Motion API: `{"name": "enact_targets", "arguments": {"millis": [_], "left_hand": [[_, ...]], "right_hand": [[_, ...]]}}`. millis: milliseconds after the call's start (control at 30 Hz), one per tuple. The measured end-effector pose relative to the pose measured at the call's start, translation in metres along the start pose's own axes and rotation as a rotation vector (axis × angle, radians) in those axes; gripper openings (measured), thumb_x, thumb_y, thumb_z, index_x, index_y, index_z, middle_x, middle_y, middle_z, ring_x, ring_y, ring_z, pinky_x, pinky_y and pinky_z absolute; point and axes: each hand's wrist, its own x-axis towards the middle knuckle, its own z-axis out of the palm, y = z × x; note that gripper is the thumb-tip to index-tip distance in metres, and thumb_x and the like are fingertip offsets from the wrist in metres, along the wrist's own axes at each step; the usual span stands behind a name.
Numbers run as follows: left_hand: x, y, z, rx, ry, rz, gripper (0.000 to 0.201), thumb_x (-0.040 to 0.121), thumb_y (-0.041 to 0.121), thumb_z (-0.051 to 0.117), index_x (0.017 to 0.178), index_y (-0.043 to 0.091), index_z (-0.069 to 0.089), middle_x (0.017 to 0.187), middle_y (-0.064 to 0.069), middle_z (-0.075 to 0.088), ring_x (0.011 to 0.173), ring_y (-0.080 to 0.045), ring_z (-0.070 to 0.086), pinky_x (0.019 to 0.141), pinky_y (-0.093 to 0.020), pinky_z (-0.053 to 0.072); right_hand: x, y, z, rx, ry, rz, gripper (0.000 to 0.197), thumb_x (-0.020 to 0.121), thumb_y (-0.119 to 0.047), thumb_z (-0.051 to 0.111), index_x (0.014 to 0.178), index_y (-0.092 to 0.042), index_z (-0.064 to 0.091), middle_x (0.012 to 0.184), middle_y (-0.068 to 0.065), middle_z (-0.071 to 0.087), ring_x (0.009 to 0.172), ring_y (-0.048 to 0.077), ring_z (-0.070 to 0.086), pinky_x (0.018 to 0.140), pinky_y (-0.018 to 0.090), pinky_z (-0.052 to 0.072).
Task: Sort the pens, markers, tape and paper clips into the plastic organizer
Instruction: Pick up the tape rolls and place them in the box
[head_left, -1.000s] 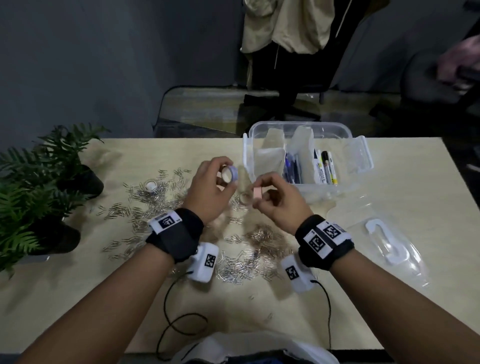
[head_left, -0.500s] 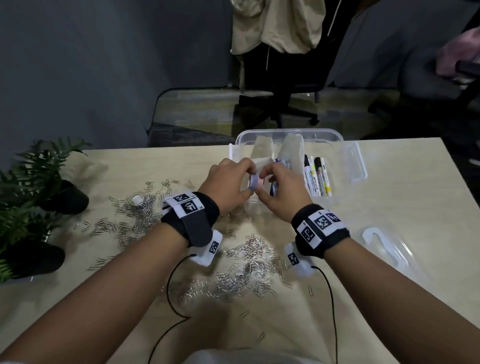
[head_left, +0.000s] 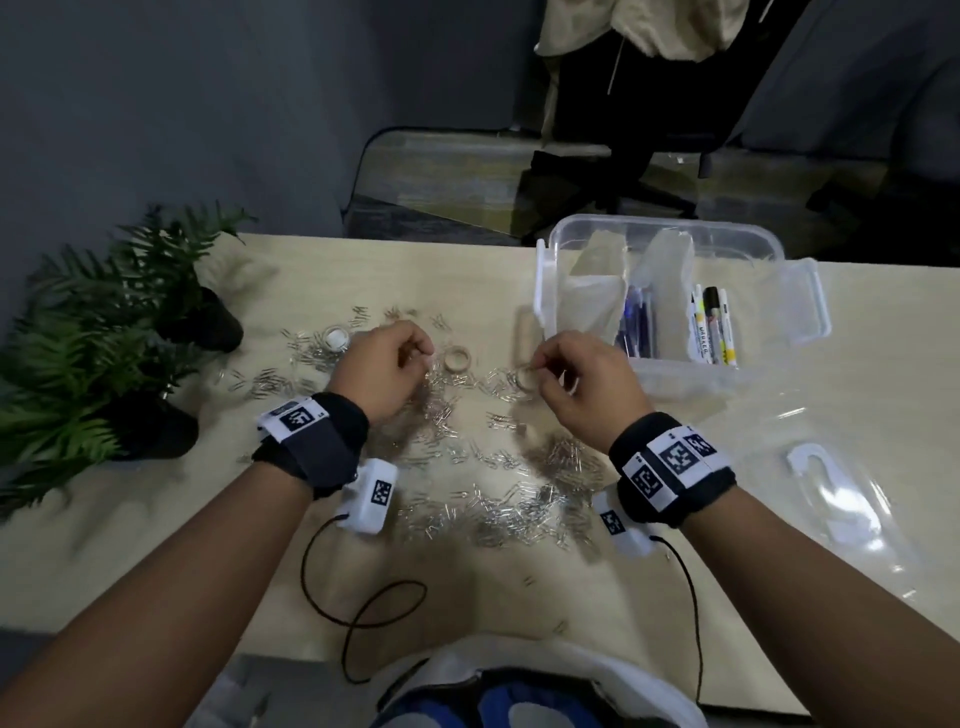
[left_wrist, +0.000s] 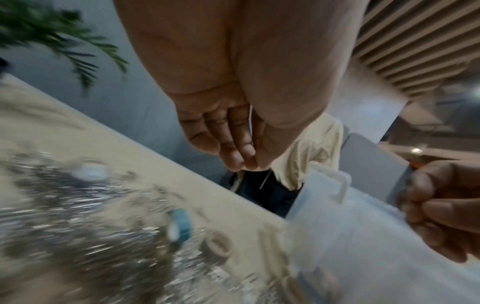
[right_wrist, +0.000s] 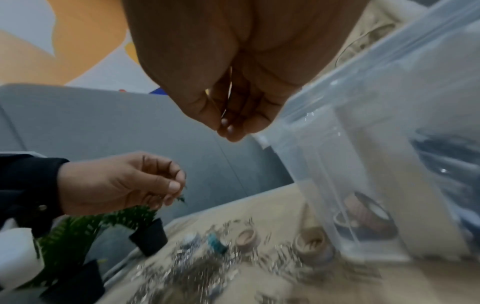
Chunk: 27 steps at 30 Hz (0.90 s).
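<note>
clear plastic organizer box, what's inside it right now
The clear plastic organizer box holds blue pens in one section, white-barrelled markers in the next, and tape rolls at its left end. Frosted dividers hide the far compartments.

Paper clips (head_left: 498, 467) littered the table (head_left: 779, 561) from its centre toward 9 o'clock, with small tape rolls (head_left: 458, 358) standing among them. The plastic organizer (head_left: 670, 312) walled off the 1 o'clock side, its clear lid (head_left: 841, 499) lying flat at 3 o'clock. Potted ferns (head_left: 104, 332) crowded the 9 to 10 o'clock edge. Bare tabletop lay at 12 o'clock beyond the clips and along the near edge at 7 o'clock, where a black cable (head_left: 363, 618) looped.
</note>
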Motion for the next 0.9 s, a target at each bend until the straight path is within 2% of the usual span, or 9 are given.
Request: {"name": "enact_targets", "arguments": {"millis": [133, 233, 300, 400, 533, 600, 700, 767, 900], "left_hand": [[-0.037, -0.054, -0.006, 0.059, -0.071, -0.161, 0.014, 0.092, 0.009, 0.058, 0.089, 0.023, 0.063, 0.092, 0.003, 0.068, 0.084, -0.014, 0.062, 0.074, -0.024, 0.044], [-0.060, -0.086, -0.004, 0.112, -0.089, -0.232, 0.015, 0.093, 0.008, 0.054, 0.089, 0.019, 0.064, 0.093, -0.001, 0.067, 0.083, -0.017, 0.061, 0.067, -0.023, 0.042], [-0.072, -0.103, 0.000, 0.204, -0.113, -0.234, 0.010, 0.091, 0.010, 0.058, 0.093, 0.018, 0.064, 0.098, -0.002, 0.063, 0.086, -0.018, 0.059, 0.071, -0.024, 0.040], [-0.083, -0.121, 0.010, 0.288, -0.149, -0.194, 0.020, 0.085, 0.018, 0.068, 0.104, 0.021, 0.061, 0.112, -0.003, 0.055, 0.095, -0.021, 0.055, 0.082, -0.030, 0.046], [-0.084, -0.128, 0.020, 0.389, -0.163, -0.127, 0.035, 0.078, 0.020, 0.072, 0.111, 0.024, 0.063, 0.119, -0.005, 0.052, 0.105, -0.028, 0.052, 0.085, -0.039, 0.051], [-0.082, -0.128, 0.024, 0.412, -0.205, -0.130, 0.037, 0.078, 0.018, 0.072, 0.114, 0.023, 0.063, 0.119, -0.007, 0.051, 0.107, -0.030, 0.051, 0.087, -0.039, 0.050], [-0.081, -0.127, 0.029, 0.398, -0.226, -0.182, 0.033, 0.080, 0.012, 0.069, 0.111, 0.021, 0.062, 0.114, -0.009, 0.052, 0.100, -0.032, 0.054, 0.084, -0.037, 0.049], [-0.083, -0.125, 0.032, 0.380, -0.187, -0.199, 0.030, 0.080, 0.010, 0.066, 0.107, 0.022, 0.062, 0.111, -0.009, 0.053, 0.096, -0.033, 0.055, 0.082, -0.039, 0.050], [-0.086, -0.117, 0.034, 0.329, -0.114, -0.210, 0.029, 0.081, 0.016, 0.060, 0.109, 0.021, 0.059, 0.106, -0.011, 0.060, 0.102, -0.033, 0.053, 0.085, -0.044, 0.052]], "right_hand": [[-0.020, -0.003, 0.026, -0.065, -0.152, -0.021, 0.010, 0.084, -0.009, 0.062, 0.090, -0.017, 0.064, 0.082, -0.007, 0.063, 0.065, 0.007, 0.054, 0.065, 0.022, 0.048], [-0.034, 0.002, 0.043, -0.092, -0.264, 0.061, 0.009, 0.084, -0.010, 0.062, 0.089, -0.017, 0.065, 0.080, -0.005, 0.064, 0.067, 0.009, 0.056, 0.067, 0.029, 0.052], [-0.043, 0.008, 0.050, -0.140, -0.334, 0.121, 0.008, 0.084, -0.010, 0.062, 0.088, -0.015, 0.065, 0.082, -0.002, 0.065, 0.069, 0.012, 0.055, 0.071, 0.034, 0.053], [-0.058, 0.023, 0.048, -0.155, -0.360, 0.319, 0.012, 0.084, -0.005, 0.061, 0.087, -0.014, 0.067, 0.087, -0.001, 0.069, 0.075, 0.013, 0.057, 0.075, 0.027, 0.050], [-0.078, 0.050, 0.023, -0.127, -0.277, 0.607, 0.027, 0.081, 0.004, 0.053, 0.083, -0.018, 0.070, 0.086, -0.003, 0.072, 0.082, 0.014, 0.066, 0.075, 0.019, 0.048], [-0.090, 0.061, 0.010, -0.166, -0.313, 0.626, 0.029, 0.083, 0.004, 0.054, 0.081, -0.022, 0.067, 0.086, -0.005, 0.071, 0.080, 0.013, 0.064, 0.072, 0.019, 0.045], [-0.109, 0.072, -0.001, -0.237, -0.376, 0.626, 0.024, 0.087, -0.007, 0.061, 0.079, -0.030, 0.062, 0.088, -0.006, 0.069, 0.084, 0.016, 0.063, 0.074, 0.024, 0.044], [-0.122, 0.076, -0.004, -0.265, -0.378, 0.637, 0.021, 0.086, -0.012, 0.066, 0.078, -0.031, 0.059, 0.085, -0.006, 0.067, 0.083, 0.017, 0.062, 0.072, 0.023, 0.040], [-0.138, 0.079, -0.005, -0.282, -0.310, 0.670, 0.016, 0.084, -0.013, 0.067, 0.081, -0.027, 0.061, 0.084, -0.004, 0.065, 0.080, 0.019, 0.060, 0.071, 0.023, 0.039]]}}
